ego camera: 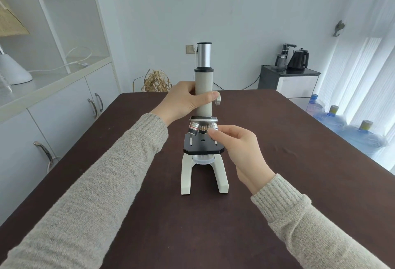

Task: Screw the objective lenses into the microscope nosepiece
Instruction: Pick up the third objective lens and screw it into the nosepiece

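The microscope stands upright at the centre of the dark brown surface, its horseshoe foot opening toward the person at 6 o'clock. The left hand is wrapped around the grey body tube, fingers behind it and thumb across the front; this looks like a steadying grip, so that twisting force applied lower down does not turn or tip the instrument.

Under the tube sits the nosepiece, with three objective lenses hanging from it above the black stage. The one at 9 o'clock is chrome with a black tip, the middle one is brass-coloured, and the one at 3 o'clock is half hidden by the right hand. That hand is nearly closed, thumb and forefinger pinched on the barrel of the 3 o'clock lens from the side. The pinch suits turning the lens in its thread, so the step in hand is probably seating this objective. With the other two already in their sockets, the task appears close to done, though how tight any lens sits cannot be told.

There is a red band and some engraving on the 9 o'clock lens, but it is too small to read. No brand shows on the microscope.
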`<state>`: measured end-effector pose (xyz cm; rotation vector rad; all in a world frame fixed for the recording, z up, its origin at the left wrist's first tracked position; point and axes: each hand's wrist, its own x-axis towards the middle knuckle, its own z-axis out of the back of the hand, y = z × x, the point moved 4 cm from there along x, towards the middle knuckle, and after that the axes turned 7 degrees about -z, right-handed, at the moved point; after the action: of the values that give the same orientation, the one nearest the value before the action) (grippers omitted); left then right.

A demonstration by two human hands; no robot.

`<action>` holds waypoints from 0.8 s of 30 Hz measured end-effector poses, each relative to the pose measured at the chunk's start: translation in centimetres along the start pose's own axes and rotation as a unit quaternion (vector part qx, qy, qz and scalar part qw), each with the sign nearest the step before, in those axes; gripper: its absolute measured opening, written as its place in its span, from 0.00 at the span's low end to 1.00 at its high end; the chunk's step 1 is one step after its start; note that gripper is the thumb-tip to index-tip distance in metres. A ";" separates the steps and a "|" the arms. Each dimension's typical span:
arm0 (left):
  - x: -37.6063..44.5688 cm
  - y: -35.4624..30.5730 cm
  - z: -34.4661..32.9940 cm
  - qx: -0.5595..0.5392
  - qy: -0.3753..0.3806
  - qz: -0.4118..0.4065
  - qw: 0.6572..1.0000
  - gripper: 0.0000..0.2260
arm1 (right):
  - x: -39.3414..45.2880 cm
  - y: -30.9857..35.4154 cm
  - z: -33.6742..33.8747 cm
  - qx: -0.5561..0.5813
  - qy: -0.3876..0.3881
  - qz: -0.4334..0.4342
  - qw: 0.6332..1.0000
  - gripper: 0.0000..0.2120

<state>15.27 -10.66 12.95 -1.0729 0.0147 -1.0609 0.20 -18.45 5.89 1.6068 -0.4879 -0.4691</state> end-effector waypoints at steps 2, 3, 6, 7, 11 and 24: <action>0.0 0.0 0.0 0.001 -0.001 0.002 1.000 0.20 | -0.1 0.0 0.1 0.001 0.000 0.004 1.000 0.02; -0.1 -0.1 0.0 0.002 0.000 0.004 1.000 0.19 | -0.1 0.1 0.2 -0.003 0.001 0.005 1.000 0.03; -0.1 -0.2 0.0 0.004 0.002 0.005 1.000 0.14 | 0.0 0.2 0.2 -0.021 0.004 0.005 1.000 0.05; -0.1 -0.3 0.0 0.003 0.004 0.003 1.000 0.13 | 0.0 0.2 0.2 -0.025 0.006 0.006 1.000 0.06; -0.1 -0.3 0.0 0.002 0.005 0.001 1.000 0.16 | 0.2 0.3 0.1 -0.032 0.016 0.009 0.999 0.07; -0.1 -0.2 0.1 0.002 -0.006 0.008 1.000 0.09 | 0.0 0.0 -0.1 0.004 -0.010 0.000 1.000 0.09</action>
<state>15.11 -10.53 13.03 -1.0729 0.0115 -1.0404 0.24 -18.39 5.91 1.6114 -0.5062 -0.4844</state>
